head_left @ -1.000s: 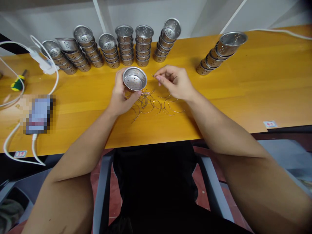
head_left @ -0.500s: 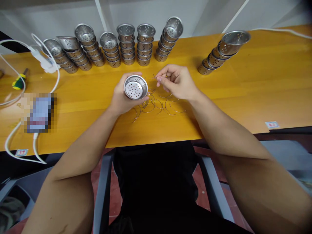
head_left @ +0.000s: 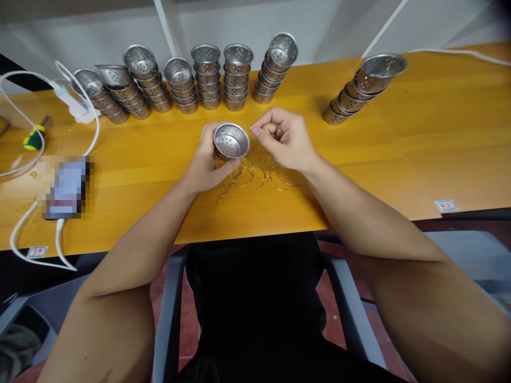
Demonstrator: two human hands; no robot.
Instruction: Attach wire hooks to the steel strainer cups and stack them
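Observation:
My left hand [head_left: 205, 162] is wrapped round a small perforated metal cup [head_left: 231, 141], its mouth tilted up toward me. My right hand [head_left: 281, 138] pinches a thin curved wire handle [head_left: 253, 128] between thumb and forefinger, its end right beside the cup's rim. Whether the wire touches the rim I cannot tell. Under both hands a loose pile of curved wire handles [head_left: 255, 174] lies on the yellow wooden table [head_left: 399, 154].
Several stacks of the same cups [head_left: 207, 80] line the table's back edge, and a leaning stack [head_left: 361, 88] lies at the right. At the left are white cables [head_left: 24, 159], a plug [head_left: 74, 103], a screwdriver [head_left: 34, 138] and a blurred-out phone [head_left: 66, 186].
My left hand has carried the cup to the right and tilted it toward the right hand. The right hand shifted slightly left, so the wire end is now at the cup's rim.

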